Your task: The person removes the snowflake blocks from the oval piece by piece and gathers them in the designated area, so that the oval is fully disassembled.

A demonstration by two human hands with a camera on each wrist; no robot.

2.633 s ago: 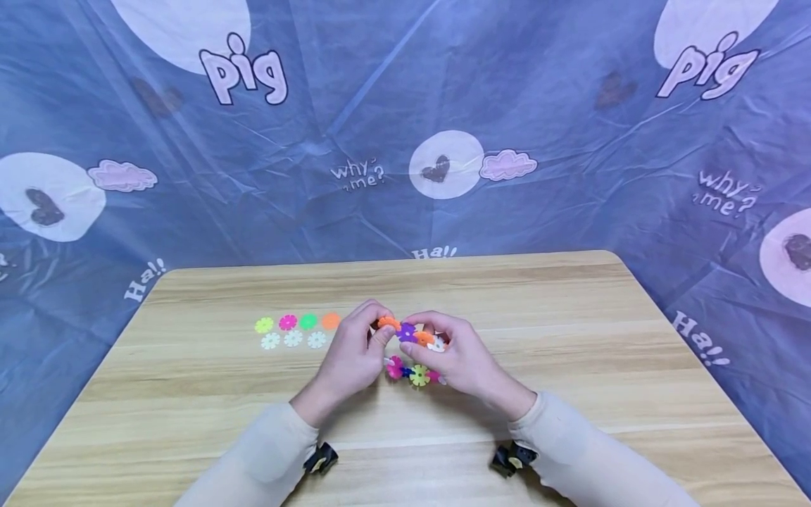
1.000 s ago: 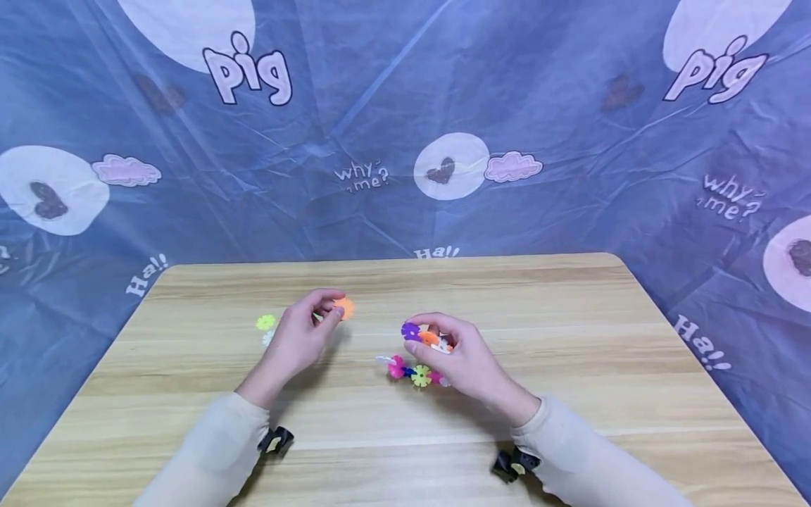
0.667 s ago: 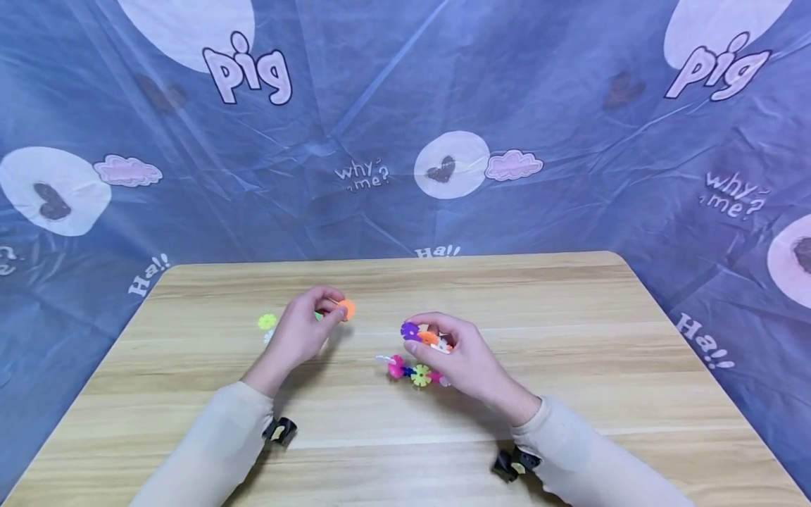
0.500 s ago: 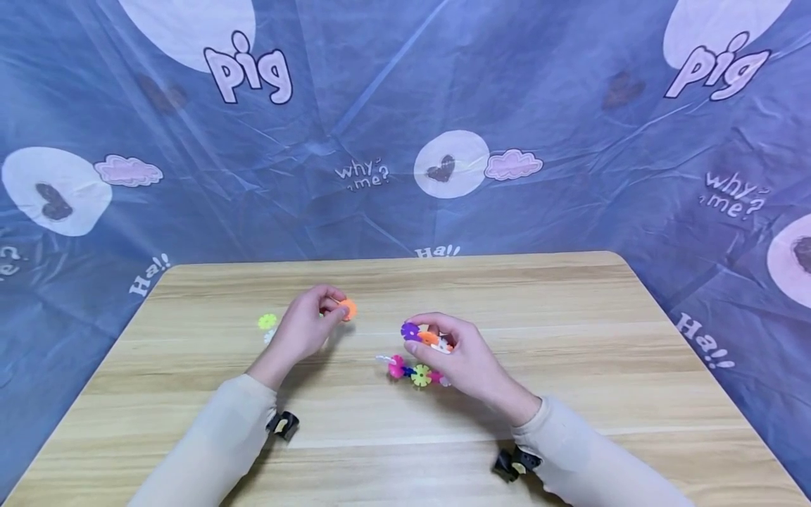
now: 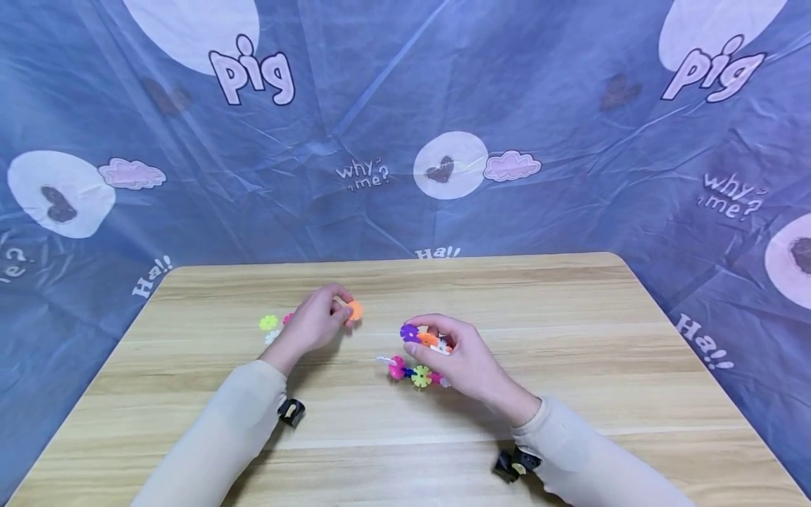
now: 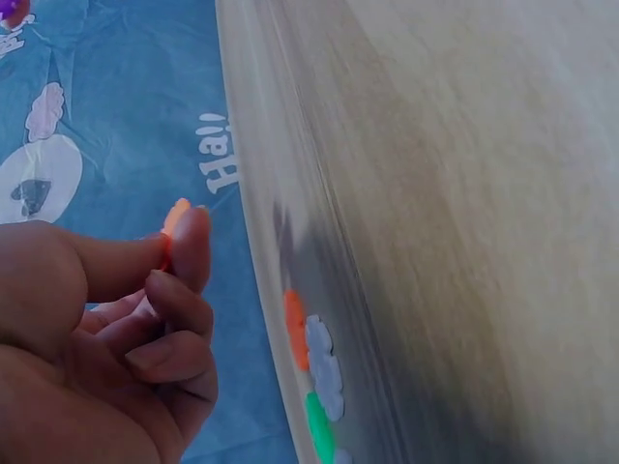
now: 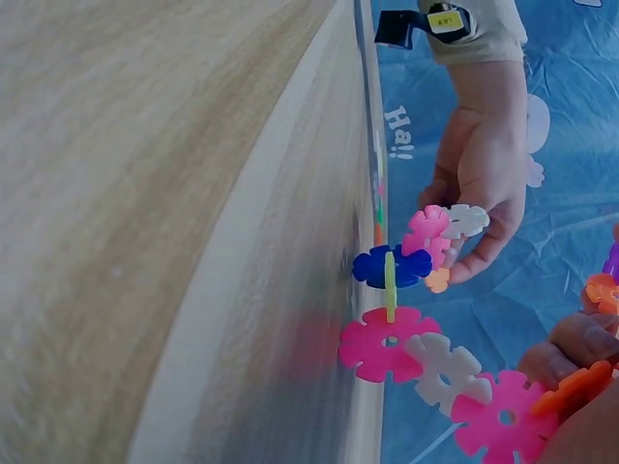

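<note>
Blue printed cloth [image 5: 317,141] hangs beyond the far edge of the wooden tabletop [image 5: 538,296]. Over that top, the right hand [image 5: 462,355] and the left hand [image 5: 315,322] both have curled fingers. The right grips a chain of linked flower discs [image 5: 421,376], roughly midway between the side edges; the left, nearer the far edge, pinches a raised orange disc [image 5: 356,310]. Toward the far left corner lie a yellow disc [image 5: 269,322], a white disc [image 5: 271,337] and a partly hidden pink disc [image 5: 288,318].

One chain [image 5: 421,377], one pinched disc [image 5: 357,310]
</note>
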